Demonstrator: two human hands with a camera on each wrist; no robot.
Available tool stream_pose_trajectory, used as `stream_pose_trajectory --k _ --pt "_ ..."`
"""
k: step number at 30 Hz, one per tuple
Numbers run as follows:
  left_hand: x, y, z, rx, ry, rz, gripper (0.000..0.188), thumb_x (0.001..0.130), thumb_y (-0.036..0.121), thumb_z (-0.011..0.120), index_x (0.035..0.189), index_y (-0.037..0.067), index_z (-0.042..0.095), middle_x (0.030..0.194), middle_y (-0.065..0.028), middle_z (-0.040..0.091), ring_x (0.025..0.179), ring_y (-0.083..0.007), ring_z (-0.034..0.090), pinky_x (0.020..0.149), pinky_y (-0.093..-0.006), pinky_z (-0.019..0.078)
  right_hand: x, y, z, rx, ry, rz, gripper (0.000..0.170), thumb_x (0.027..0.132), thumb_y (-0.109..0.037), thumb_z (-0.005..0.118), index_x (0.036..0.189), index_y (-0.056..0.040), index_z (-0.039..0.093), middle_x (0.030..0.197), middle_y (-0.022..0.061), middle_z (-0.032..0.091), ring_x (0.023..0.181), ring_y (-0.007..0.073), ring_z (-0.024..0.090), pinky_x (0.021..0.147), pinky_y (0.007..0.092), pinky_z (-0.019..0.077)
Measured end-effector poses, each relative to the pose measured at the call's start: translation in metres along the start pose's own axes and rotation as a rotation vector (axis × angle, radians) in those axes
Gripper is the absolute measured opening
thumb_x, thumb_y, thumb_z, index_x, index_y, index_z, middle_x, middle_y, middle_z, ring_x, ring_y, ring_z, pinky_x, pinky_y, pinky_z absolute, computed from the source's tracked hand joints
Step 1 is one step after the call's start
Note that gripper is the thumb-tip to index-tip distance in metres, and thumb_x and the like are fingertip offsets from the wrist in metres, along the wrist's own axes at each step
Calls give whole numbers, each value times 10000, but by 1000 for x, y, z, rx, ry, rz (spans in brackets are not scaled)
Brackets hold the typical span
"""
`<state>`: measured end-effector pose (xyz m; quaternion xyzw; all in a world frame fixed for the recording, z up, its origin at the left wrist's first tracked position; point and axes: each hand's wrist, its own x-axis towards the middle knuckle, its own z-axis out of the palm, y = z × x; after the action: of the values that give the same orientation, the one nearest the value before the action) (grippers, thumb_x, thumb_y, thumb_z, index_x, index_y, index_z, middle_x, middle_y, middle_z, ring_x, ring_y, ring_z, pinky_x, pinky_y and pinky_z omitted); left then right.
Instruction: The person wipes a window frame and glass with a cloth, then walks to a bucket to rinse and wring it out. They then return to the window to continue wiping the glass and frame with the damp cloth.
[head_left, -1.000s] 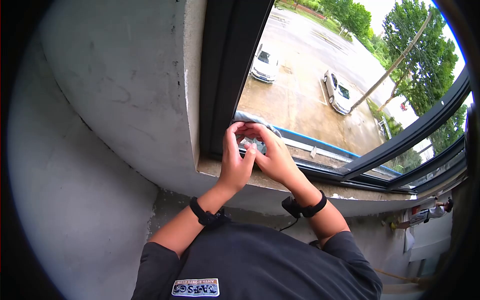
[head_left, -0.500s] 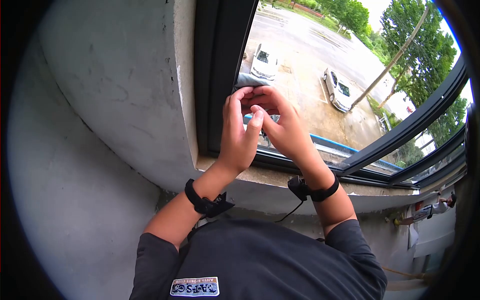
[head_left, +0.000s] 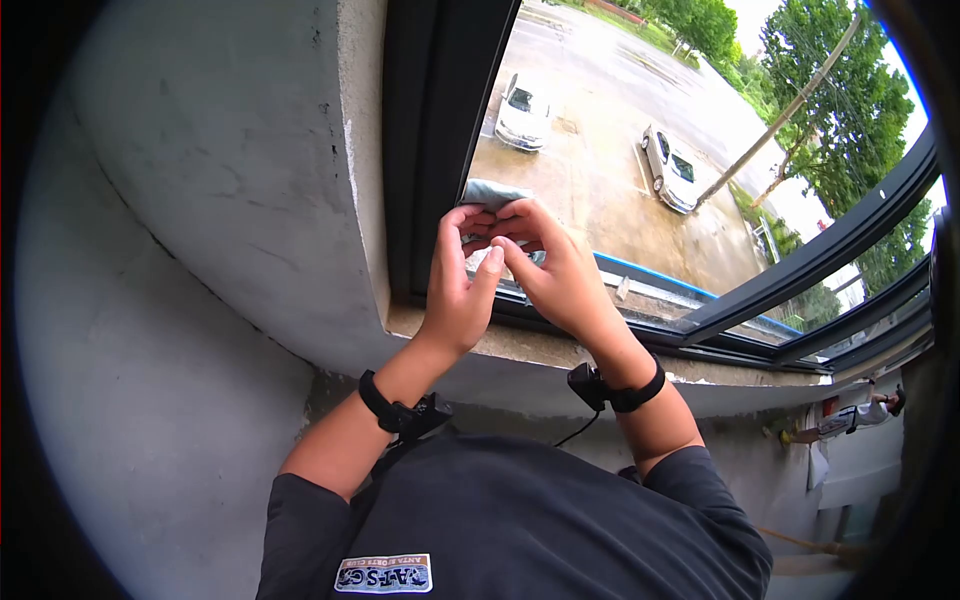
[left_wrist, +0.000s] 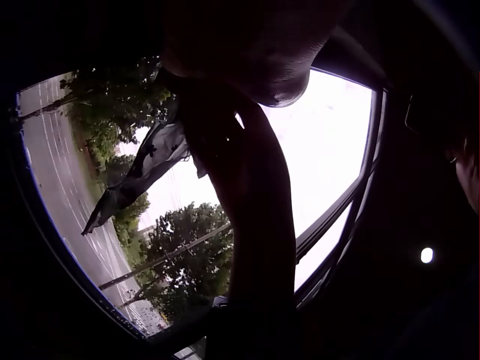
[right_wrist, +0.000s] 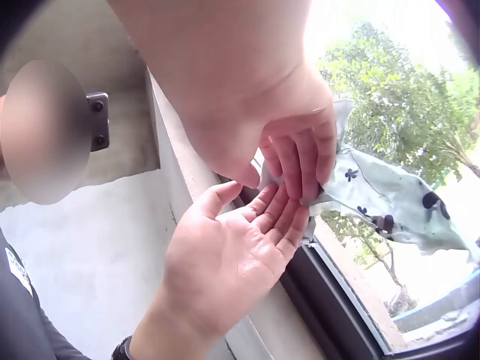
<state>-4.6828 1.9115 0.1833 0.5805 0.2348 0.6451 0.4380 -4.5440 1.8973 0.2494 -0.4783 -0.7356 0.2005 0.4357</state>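
A pale blue-green cloth (head_left: pixel 497 192) with dark flower shapes shows just beyond the fingertips, beside the dark window frame. My left hand (head_left: pixel 458 290) and right hand (head_left: pixel 560 275) meet at the fingers and thumbs, forming a ring. From the right wrist view, the curved fingers of the right hand (right_wrist: pixel 296 142) grip the bunched cloth (right_wrist: pixel 397 199); the left hand (right_wrist: pixel 236 262), palm showing, holds its near edge by the fingertips. The left wrist view is very dark, with the cloth (left_wrist: pixel 146 165) spread out beside the hands.
The black window frame (head_left: pixel 430 130) stands at the left, above a rough sill (head_left: pixel 530 350). A grey wall (head_left: pixel 220 170) fills the left side. Outside the glass are two parked cars, a leaning pole and trees. Another person (head_left: pixel 850 418) is at the far right.
Both hands and the cloth moved up along the glass, then came back down a little. The fingers stay together around the cloth. The view has shifted slightly.
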Motion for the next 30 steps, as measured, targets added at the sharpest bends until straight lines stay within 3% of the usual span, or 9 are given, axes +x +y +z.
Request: stream_pose_trajectory --k 9,13,14,17,20,28,30 --pt "-42 -57 -20 107 30 -112 380 1030 135 576 1345 -30 440 1242 -168 567 1149 -229 590 987 -377 498 -26 42 34 -42 -127 119 235 947 -170 675 1136 -46 613 991 159 748 978 344 727 838 404 549" --pt "-55 -76 -29 160 24 -163 330 1038 109 550 1328 -15 452 1263 -135 558 1136 -174 588 920 -320 532 -35 60 44 -92 -170 119 240 944 -170 674 1139 -45 614 999 167 747 985 367 716 852 425 544" --pt "-58 -81 -32 146 15 -223 320 1038 111 556 1318 -7 457 1260 -130 565 1132 -172 589 902 -316 534 -38 65 45 -112 -220 138 251 967 -145 670 1183 -34 605 1044 141 753 999 288 732 862 378 556" --pt "-69 -100 -39 143 4 -300 296 1032 104 573 1294 12 469 1247 -114 583 1125 -161 589 845 -295 539 -47 76 52 -91 -276 208 256 970 -142 665 1192 -32 600 1065 149 749 1029 285 727 868 378 553" --pt "-73 -103 -39 194 15 -265 308 1003 82 608 1265 -14 475 1210 -145 603 1079 -198 626 779 -298 559 -52 82 56 -67 -276 194 276 968 -130 664 1212 -22 595 1087 161 743 1052 290 722 889 374 547" --pt "-71 -93 -28 242 9 -269 372 973 65 618 1296 -19 454 1227 -172 596 1104 -230 627 797 -322 564 -62 80 54 -14 -257 178 342 962 -116 660 1282 -26 581 1184 153 721 1113 282 702 916 370 535" --pt "-68 -89 -21 246 0 -261 385 963 64 624 1297 -22 452 1230 -178 594 1113 -241 626 802 -330 566 -65 73 49 -12 -205 185 361 934 -112 655 1274 -20 576 1214 188 705 1171 348 671 988 407 512"
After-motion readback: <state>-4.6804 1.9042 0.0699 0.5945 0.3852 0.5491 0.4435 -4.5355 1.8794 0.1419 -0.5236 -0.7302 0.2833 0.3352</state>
